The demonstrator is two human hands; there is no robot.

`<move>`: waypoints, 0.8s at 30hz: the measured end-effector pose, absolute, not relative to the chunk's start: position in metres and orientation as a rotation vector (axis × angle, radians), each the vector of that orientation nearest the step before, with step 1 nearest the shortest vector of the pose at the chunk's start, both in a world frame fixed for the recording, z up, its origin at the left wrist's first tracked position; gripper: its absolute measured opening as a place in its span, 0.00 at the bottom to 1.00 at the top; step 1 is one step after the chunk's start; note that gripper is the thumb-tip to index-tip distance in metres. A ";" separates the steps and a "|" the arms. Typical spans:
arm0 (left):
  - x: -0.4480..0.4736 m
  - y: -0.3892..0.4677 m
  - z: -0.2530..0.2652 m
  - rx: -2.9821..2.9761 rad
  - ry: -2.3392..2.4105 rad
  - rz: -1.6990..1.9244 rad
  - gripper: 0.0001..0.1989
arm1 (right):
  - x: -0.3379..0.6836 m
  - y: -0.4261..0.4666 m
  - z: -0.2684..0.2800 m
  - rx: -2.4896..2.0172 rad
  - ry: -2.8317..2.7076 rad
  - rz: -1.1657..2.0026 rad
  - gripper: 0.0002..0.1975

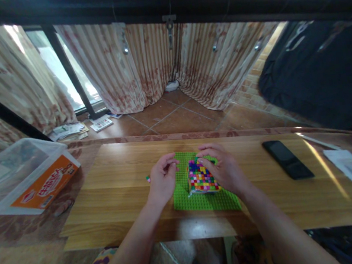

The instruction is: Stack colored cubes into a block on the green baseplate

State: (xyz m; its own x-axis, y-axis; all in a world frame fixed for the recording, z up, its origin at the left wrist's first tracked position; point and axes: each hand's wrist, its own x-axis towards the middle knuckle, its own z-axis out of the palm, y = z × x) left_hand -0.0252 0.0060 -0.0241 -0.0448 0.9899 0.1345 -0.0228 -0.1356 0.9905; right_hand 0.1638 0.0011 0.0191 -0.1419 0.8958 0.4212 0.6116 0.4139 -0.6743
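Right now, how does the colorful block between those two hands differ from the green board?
Color: the colorful block mixes pink, red, yellow, purple and more, while the green board is one bright green.
Shape: the block is chunky and stands up; the board is thin and flat.
Size: the block covers only part of the board, which spreads wider.
Shared: both show a fine, regular grid pattern on top.

Beyond the brown wooden desk's (120, 201) left edge, a clear plastic box (5, 211) bears an orange label (47, 185); its white Chinese characters (52, 181) we cannot surely read.
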 end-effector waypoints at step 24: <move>-0.016 -0.006 -0.024 1.603 1.152 1.236 0.16 | 0.156 0.006 0.003 -1.393 -1.858 0.524 0.06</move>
State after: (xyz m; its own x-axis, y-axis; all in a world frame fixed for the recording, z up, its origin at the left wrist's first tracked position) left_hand -0.0157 -0.0064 -0.0243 0.1118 0.9599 0.2569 0.1894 -0.2744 0.9428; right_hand 0.1561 0.0059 0.0028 -0.1337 0.9394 0.3158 0.6358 0.3258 -0.6997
